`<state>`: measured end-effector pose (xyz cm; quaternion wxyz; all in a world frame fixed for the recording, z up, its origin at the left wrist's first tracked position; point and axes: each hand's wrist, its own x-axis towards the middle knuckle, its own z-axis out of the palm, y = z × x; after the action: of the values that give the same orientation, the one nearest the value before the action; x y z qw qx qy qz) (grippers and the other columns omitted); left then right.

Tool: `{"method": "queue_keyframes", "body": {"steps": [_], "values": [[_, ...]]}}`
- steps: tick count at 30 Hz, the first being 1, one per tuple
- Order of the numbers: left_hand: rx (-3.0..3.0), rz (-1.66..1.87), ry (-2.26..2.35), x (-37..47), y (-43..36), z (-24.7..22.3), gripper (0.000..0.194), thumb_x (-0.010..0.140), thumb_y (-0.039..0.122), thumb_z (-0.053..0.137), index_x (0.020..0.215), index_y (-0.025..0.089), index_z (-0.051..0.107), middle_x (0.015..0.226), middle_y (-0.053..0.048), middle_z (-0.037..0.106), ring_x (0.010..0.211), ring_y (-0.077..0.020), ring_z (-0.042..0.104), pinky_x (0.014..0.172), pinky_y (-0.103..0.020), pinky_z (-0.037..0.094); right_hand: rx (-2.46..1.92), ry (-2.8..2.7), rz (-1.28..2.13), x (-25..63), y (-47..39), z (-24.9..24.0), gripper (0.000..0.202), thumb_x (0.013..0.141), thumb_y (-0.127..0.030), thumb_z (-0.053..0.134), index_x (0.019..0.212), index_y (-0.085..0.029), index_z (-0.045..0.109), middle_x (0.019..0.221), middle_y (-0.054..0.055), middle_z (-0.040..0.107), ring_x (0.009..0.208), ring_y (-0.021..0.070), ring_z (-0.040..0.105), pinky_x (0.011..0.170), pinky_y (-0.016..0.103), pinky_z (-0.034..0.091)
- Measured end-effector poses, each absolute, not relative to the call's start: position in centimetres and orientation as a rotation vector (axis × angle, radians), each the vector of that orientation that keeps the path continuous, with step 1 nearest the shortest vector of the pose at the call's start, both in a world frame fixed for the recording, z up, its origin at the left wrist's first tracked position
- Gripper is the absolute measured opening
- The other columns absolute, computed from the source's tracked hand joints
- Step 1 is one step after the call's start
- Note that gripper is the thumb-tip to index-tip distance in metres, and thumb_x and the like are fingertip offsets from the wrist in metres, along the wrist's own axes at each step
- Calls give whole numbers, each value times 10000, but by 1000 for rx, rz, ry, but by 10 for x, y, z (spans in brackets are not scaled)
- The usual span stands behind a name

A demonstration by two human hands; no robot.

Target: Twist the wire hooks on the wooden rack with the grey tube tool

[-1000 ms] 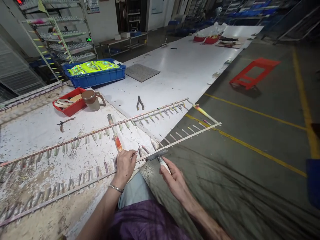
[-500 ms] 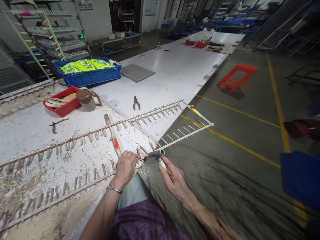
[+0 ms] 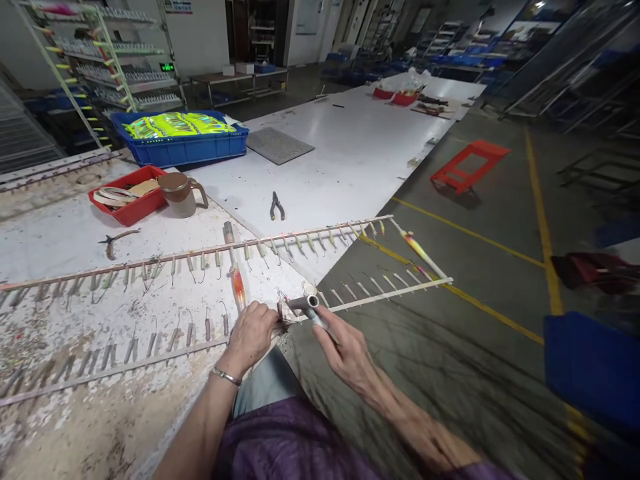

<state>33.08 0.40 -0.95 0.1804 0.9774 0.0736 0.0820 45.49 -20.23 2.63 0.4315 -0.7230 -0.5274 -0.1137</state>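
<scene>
Curling thumb and fingers round the pale handle of a T-shaped tool [image 3: 303, 304], the right grip [image 3: 347, 347] is closed. The tool's grey tube sits by the near rail [image 3: 395, 294] of a hook-lined rack [image 3: 238, 285], its long axis running sideways, open end facing right. Just beside it, the left grip [image 3: 254, 330] has its fingertips bunched; what they hold, I cannot tell. The rack stretches left to right, overhanging the bench [image 3: 350, 180]. Beyond lie pliers [image 3: 276, 202], handles nearest.
</scene>
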Motion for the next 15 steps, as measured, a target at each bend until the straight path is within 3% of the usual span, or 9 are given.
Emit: {"method": "queue_keyframes", "body": {"steps": [2, 7, 12, 15], "values": [[2759, 228, 179, 329, 6, -10, 270, 1096, 131, 464, 981, 193, 700, 926, -73, 656, 935, -250, 555, 865, -377, 478, -1790, -1326, -296, 453, -204, 27, 503, 1075, -156, 542, 1577, -200, 546, 1201, 153, 824, 1005, 266, 834, 826, 335, 711], [2735, 278, 160, 324, 8, -14, 281, 1110, 167, 450, 972, 194, 694, 946, -75, 652, 949, -251, 551, 872, -384, 484, -1808, -1442, -204, 447, -207, 12, 453, 1094, -204, 520, 1537, -226, 608, 965, 78, 842, 744, 209, 814, 666, 276, 693], [2666, 323, 177, 320, 10, -21, 290, 1115, 182, 445, 966, 194, 693, 938, -70, 650, 945, -243, 566, 867, -373, 501, -1861, -1167, -392, 455, -210, 9, 386, 1066, -209, 585, 1436, -165, 684, 1096, 149, 854, 851, 248, 843, 785, 307, 709], [2599, 344, 194, 320, 13, -24, 266, 1115, 187, 458, 1018, 192, 706, 967, -72, 671, 965, -240, 590, 877, -373, 516, -1901, -1092, -510, 465, -209, 2, 392, 1060, -246, 588, 1435, -203, 694, 1063, 126, 865, 830, 273, 850, 758, 326, 717]]}}
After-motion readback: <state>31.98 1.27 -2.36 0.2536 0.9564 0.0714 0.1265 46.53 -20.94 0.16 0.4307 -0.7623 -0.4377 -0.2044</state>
